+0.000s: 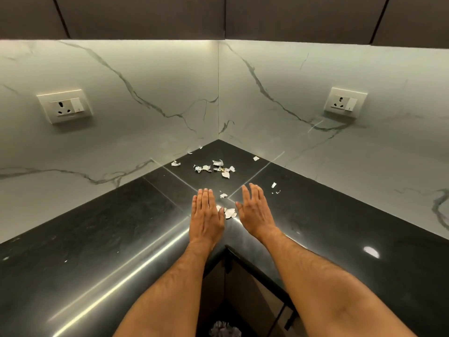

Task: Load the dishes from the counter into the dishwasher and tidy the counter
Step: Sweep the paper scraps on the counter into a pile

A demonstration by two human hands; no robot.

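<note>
Black stone counter point(97, 239) carries torn paper scraps point(213, 167) near the corner; a few lie between the left hand point(206, 212) and right hand point(254, 210), both flat, fingers straight, gripping nothing. Sweeping too fast could scatter bits off the edge

glossy black stone counter point(97, 239) mirrors light; crumpled white paper scraps point(213, 167) near its back corner; smooth veined marble-look backsplash point(121, 93).

Paper scraps point(213, 167) on counter point(97, 239) corner, sockets point(65, 108) either side
</note>
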